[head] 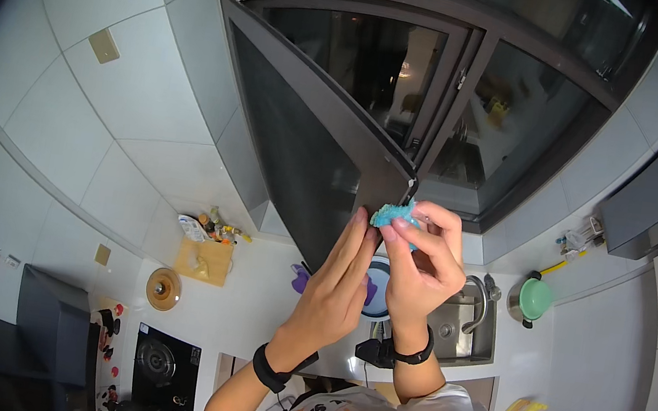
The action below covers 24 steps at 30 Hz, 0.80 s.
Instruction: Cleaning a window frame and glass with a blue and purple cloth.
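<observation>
In the head view, a casement window sash [319, 140] with a dark frame stands swung inward. My left hand [333, 283] lies with straight fingers along the lower part of the sash frame; whether it grips the frame is not clear. Beside its fingertips, my right hand [426, 258] pinches a crumpled light-blue cloth [394, 214] near the sash's free edge. Behind the hands, a round basin [381, 277] stands on the white counter [261, 316], partly hidden, with something purple at it. Another purple item [299, 279] lies left of my left hand.
A steel sink [463, 334] with a curved faucet [481, 305] and a pot with a green lid [535, 299] are at right. To the left are a cutting board [218, 265], a glass lid [163, 289] and a black gas cooktop [167, 373].
</observation>
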Each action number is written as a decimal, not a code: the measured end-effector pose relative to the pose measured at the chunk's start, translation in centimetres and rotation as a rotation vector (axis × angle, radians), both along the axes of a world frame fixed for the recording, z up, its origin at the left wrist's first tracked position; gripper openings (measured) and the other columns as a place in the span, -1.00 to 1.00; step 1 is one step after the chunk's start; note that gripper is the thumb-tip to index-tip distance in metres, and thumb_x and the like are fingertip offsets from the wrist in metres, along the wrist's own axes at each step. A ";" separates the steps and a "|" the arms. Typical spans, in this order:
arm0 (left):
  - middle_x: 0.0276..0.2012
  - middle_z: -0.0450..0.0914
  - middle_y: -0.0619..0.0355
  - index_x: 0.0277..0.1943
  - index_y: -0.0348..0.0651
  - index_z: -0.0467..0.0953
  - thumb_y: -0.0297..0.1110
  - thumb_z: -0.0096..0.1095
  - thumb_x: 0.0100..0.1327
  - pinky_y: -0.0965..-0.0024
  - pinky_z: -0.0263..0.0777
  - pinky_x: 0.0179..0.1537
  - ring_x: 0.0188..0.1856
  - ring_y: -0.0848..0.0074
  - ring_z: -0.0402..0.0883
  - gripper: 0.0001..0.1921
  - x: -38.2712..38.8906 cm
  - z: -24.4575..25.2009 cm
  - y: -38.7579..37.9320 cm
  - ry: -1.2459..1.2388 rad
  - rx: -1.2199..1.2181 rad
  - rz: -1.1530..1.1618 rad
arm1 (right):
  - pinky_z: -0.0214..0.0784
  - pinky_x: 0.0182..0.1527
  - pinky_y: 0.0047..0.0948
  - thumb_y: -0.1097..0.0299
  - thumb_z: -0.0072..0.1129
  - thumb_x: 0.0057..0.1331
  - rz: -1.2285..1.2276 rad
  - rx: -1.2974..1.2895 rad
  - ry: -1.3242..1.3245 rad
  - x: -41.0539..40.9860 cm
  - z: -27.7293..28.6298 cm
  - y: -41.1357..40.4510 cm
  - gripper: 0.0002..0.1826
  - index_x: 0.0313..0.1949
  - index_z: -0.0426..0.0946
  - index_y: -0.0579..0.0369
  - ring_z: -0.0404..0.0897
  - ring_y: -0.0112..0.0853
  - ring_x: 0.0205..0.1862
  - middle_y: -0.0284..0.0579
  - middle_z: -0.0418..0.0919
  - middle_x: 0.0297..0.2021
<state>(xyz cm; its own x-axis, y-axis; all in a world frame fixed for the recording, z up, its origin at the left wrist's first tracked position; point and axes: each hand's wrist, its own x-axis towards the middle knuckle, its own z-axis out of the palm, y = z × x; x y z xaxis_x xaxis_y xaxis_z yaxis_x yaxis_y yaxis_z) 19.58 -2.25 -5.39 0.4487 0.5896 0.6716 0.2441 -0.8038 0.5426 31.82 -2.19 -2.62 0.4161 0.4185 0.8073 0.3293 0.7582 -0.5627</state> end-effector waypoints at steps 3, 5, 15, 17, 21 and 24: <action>0.46 0.04 -0.36 0.36 -0.58 0.18 -0.74 -0.08 0.17 0.08 0.19 0.41 0.47 -0.13 0.13 -0.38 0.2 -0.5 -0.4 -0.001 -0.015 0.016 | 0.52 -0.07 -0.42 0.78 0.37 0.06 -0.003 -0.026 -0.006 0.1 0.5 0.0 -0.75 -0.24 0.65 0.34 0.61 -0.31 -0.10 0.07 0.55 -0.09; 0.46 0.04 -0.35 0.36 -0.57 0.18 -0.74 -0.07 0.18 0.08 0.18 0.41 0.47 -0.13 0.14 -0.38 0.1 -0.9 -0.5 -0.014 -0.020 0.018 | 0.52 -0.08 -0.45 0.77 0.38 0.08 0.068 -0.032 0.170 -0.4 0.6 0.3 -0.72 -0.18 0.63 0.36 0.61 -0.36 -0.11 0.05 0.56 -0.11; 0.42 0.19 -0.32 0.36 -0.46 0.27 -0.68 -0.05 0.25 0.04 0.18 0.39 0.42 -0.13 0.24 -0.43 -0.6 3.2 1.3 -0.174 0.102 0.059 | 0.48 -0.21 -0.60 0.74 0.39 0.11 0.101 0.046 0.135 -0.1 2.1 1.0 -0.68 -0.12 0.62 0.34 0.59 -0.49 -0.19 0.01 0.57 -0.09; 0.40 0.22 -0.32 0.34 -0.43 0.33 -0.64 -0.01 0.27 0.04 0.20 0.36 0.39 -0.15 0.28 -0.47 -0.7 5.3 2.1 -0.199 0.131 0.060 | 0.34 -0.34 -0.73 0.74 0.37 0.13 0.106 -0.031 0.167 0.1 1.5 0.6 -0.71 -0.13 0.62 0.32 0.53 -0.60 -0.25 -0.02 0.57 -0.09; 0.35 0.32 -0.29 0.26 -0.38 0.45 -0.56 0.07 0.28 0.06 0.26 0.32 0.35 -0.11 0.36 -0.54 -0.6 7.5 3.3 -0.206 0.212 0.025 | 0.20 -0.42 -0.78 0.74 0.35 0.14 0.131 -0.079 0.224 0.2 -0.3 0.3 -0.71 -0.13 0.62 0.30 0.47 -0.69 -0.31 -0.04 0.58 -0.08; 0.30 0.41 -0.24 0.22 -0.31 0.51 -0.56 0.12 0.25 0.06 0.31 0.29 0.31 -0.10 0.41 -0.55 -0.8 8.1 3.8 -0.072 0.306 0.076 | 0.19 -0.44 -0.77 0.74 0.35 0.13 0.142 -0.092 0.181 0.4 -1.3 0.2 -0.68 -0.10 0.61 0.28 0.47 -0.70 -0.36 -0.04 0.58 -0.07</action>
<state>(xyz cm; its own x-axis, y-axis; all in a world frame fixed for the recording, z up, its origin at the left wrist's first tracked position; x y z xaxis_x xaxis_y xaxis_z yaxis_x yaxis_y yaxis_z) 18.79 1.54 2.72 0.3561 0.3854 0.8513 0.2798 -0.9132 0.2963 32.23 -1.96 -3.91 0.4825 0.5515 0.6805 0.1106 0.7323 -0.6720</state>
